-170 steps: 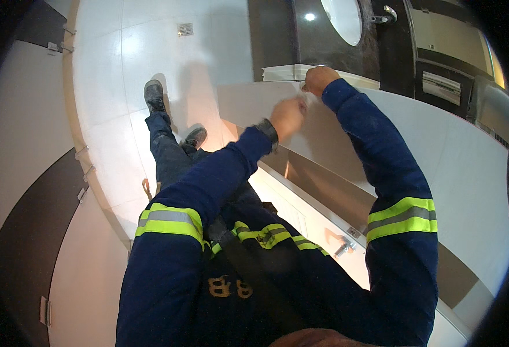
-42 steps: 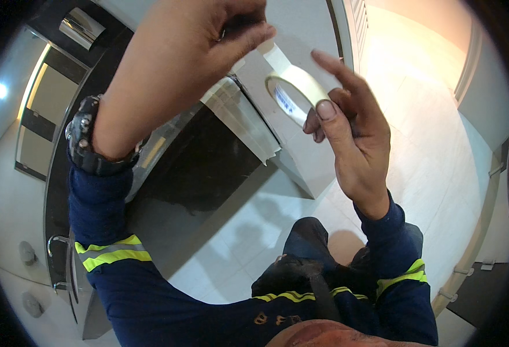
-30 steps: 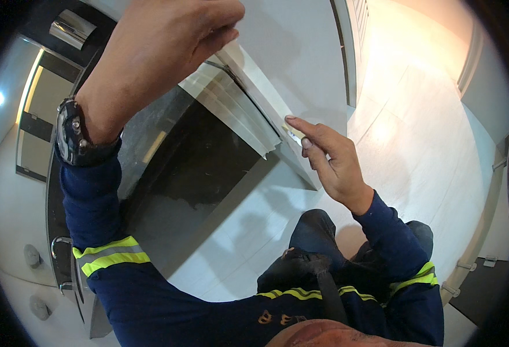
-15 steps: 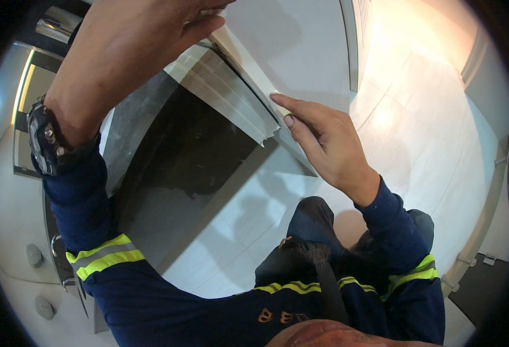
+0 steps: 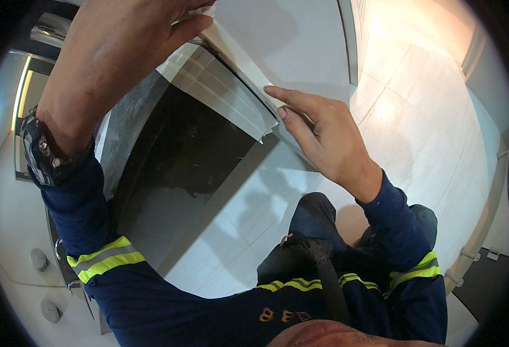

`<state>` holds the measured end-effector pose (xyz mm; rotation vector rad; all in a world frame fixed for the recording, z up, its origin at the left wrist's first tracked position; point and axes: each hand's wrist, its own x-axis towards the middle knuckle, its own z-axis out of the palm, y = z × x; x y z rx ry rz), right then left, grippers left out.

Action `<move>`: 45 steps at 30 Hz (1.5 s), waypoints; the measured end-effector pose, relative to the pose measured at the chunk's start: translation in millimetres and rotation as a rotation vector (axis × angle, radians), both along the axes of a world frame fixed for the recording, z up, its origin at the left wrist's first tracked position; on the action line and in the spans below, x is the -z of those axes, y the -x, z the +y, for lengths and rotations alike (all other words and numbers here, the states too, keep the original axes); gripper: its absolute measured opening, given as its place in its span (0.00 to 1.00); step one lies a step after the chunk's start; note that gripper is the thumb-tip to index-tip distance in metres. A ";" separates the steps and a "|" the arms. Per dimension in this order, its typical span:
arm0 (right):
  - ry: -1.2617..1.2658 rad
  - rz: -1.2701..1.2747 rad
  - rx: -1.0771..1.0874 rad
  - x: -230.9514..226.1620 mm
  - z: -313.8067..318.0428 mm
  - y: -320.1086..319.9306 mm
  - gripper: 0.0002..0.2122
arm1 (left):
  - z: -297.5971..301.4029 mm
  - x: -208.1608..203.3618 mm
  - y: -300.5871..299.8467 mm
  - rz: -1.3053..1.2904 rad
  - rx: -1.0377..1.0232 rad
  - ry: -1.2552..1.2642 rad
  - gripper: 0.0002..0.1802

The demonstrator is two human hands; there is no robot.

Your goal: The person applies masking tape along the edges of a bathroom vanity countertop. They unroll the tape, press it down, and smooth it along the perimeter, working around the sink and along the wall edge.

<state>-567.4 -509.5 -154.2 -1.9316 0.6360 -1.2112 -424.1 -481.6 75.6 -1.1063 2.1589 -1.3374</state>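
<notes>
A narrow cream strip of masking tape runs slantwise along the edge where a white panel meets a dark board. Its upper end is at my left hand, whose thumb and fingers come together on a pale bit of it; the top of the picture cuts off part of that hand. At the lower end, my right hand pinches the strip between thumb and forefinger, the forefinger tip lying against the edge. Wider translucent pale sheeting with a ragged end overlaps the dark board beside it.
Pale floor tiles spread to the right, with a lit doorway area beyond. My bent knee is below the right hand. At the left are a lit mirror, a metal fitting and round grey knobs on a white surface.
Both hands have shifted slightly left in the picture, along with a small turn of the view. The right thumb and forefinger stay at the strip's lower end.
</notes>
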 end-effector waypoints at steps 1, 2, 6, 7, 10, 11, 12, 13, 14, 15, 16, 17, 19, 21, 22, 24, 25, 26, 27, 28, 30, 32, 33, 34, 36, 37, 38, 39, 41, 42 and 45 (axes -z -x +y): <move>0.006 0.009 -0.004 -0.6 0.1 -0.9 0.16 | 1.7 -0.8 1.3 0.008 -0.012 -0.010 0.13; 0.012 0.020 -0.006 -0.5 0.0 -1.0 0.16 | 2.6 -1.0 3.1 0.019 -0.021 -0.019 0.13; 0.022 0.047 0.008 3.8 0.1 -2.3 0.17 | 0.1 0.3 -0.4 0.070 -0.057 -0.051 0.12; 0.016 0.045 0.007 4.2 -0.8 -2.2 0.17 | 0.0 1.4 0.3 0.067 -0.061 -0.049 0.12; 0.022 0.046 0.013 4.3 -1.4 -4.2 0.17 | 6.2 0.8 10.1 0.058 -0.077 -0.047 0.12; 0.027 0.047 0.018 4.4 -1.4 -4.9 0.16 | 7.3 1.2 12.0 0.054 -0.079 -0.046 0.12; 0.038 0.040 0.017 4.6 -1.9 -5.5 0.16 | 7.0 2.1 11.7 0.051 -0.075 -0.042 0.12; 0.050 0.033 0.016 4.6 -2.6 -6.1 0.16 | 7.2 2.5 11.6 0.048 -0.080 -0.037 0.12; 0.061 0.026 0.018 4.7 -2.8 -6.1 0.16 | 6.7 3.4 11.7 0.047 -0.084 -0.032 0.12; 0.045 0.035 0.014 3.8 -2.4 -5.8 0.16 | 6.8 3.6 12.2 0.046 -0.096 -0.026 0.12; 0.030 0.044 0.011 2.3 -2.0 -5.4 0.16 | 6.9 4.3 12.5 0.050 -0.101 -0.023 0.12; 0.016 0.052 0.007 0.9 -1.7 -5.5 0.16 | 7.5 4.2 13.1 0.053 -0.106 -0.019 0.12; 0.018 0.046 0.016 2.0 -1.1 -7.4 0.16 | 7.9 5.0 13.4 0.048 -0.096 -0.004 0.12; 0.026 0.038 0.022 2.4 -1.1 -8.8 0.16 | 7.8 7.8 12.6 -0.001 -0.078 0.039 0.12; 0.033 0.035 0.025 2.2 -1.0 -8.9 0.16 | 8.5 8.2 13.7 -0.004 -0.095 0.054 0.12; 0.032 0.040 0.035 1.7 -1.1 -7.9 0.16 | 9.9 9.9 19.6 0.026 -0.152 0.070 0.12; 0.023 0.045 0.038 0.6 -0.5 -6.6 0.16 | 9.9 13.1 20.6 0.029 -0.156 0.091 0.12; 0.020 0.042 0.040 -1.2 -0.9 -7.7 0.16 | 11.1 13.9 22.0 0.025 -0.163 0.116 0.12; 0.020 0.046 0.047 -1.4 -0.6 -8.8 0.16 | 11.0 20.2 19.5 -0.008 -0.132 0.160 0.13; 0.021 0.051 0.053 -0.4 0.5 -9.9 0.16 | 10.9 20.4 23.8 -0.011 -0.209 0.153 0.11; 0.020 0.057 0.060 -1.4 1.4 -9.9 0.16 | 11.4 13.2 49.3 0.008 -0.462 0.092 0.06; 0.014 0.061 0.046 -5.1 1.5 -9.0 0.16 | 9.7 2.4 45.0 0.040 -0.424 0.022 0.07; -0.006 0.088 0.053 -9.0 0.7 -3.1 0.16 | 2.5 -2.9 13.6 0.051 -0.187 0.004 0.09; -0.028 0.102 0.039 -12.1 1.1 -3.8 0.16 | 0.3 -6.2 -7.1 0.046 0.029 -0.017 0.11; -0.035 0.105 0.024 -17.0 0.6 -5.2 0.16 | 1.2 -8.4 -10.3 0.092 0.056 -0.029 0.12; -0.024 0.096 0.026 -15.7 -0.2 -6.5 0.16 | 1.0 -6.9 -12.7 0.100 0.080 -0.022 0.12; -0.016 0.092 0.031 -13.1 -0.6 -6.6 0.16 | -0.1 -3.6 -15.1 0.114 0.107 -0.019 0.12; -0.013 0.084 0.031 -12.2 -1.0 -7.2 0.17 | -3.0 -2.8 -17.8 0.094 0.091 -0.013 0.11; -0.015 0.080 0.029 -9.1 -1.6 -9.2 0.17 | -3.2 -2.7 -18.3 0.099 0.084 -0.013 0.10; 0.018 0.047 0.045 -6.1 -2.5 -11.0 0.16 | -2.8 -2.5 -17.9 0.106 0.080 -0.016 0.09; 0.080 -0.013 0.073 -1.1 -3.6 -13.8 0.15 | -0.6 -4.6 -15.7 0.135 0.049 -0.036 0.09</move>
